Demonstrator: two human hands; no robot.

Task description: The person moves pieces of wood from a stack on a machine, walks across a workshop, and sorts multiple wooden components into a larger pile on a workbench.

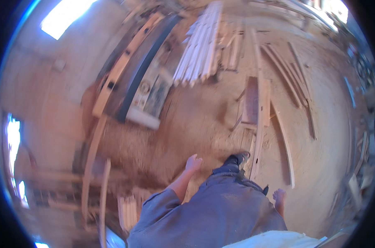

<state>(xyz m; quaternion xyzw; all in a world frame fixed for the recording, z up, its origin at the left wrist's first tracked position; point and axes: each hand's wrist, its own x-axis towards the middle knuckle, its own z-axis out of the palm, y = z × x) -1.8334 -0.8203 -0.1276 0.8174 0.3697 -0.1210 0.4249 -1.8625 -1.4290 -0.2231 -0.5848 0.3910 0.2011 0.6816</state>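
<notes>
My left hand (pixel 193 163) hangs over the sandy brown floor, beside my body. Its fingers are loosely bent and a little apart, with nothing in them. Lower on the other side, my right hand (pixel 280 195) also hangs free, its fingers slightly bent and no object visible in it. The picture is somewhat blurred. Nearest to my right hand are a long wooden beam (pixel 260 111) and a thin, slightly curved wooden strip (pixel 283 138). The beam lies alongside a small wooden stand (pixel 251 101) ahead of me. One shod foot (pixel 238 158) shows beside the beam's near end.
At the left, a long dark-edged workbench (pixel 133 82) bears a beam with dark slots (pixel 127 53). Pale planks (pixel 200 45) are stacked beyond it. Several thin strips (pixel 282 74) lie on the floor at right. Upright boards (pixel 128 211) stand at lower left; clutter (pixel 363 165) lines the right side.
</notes>
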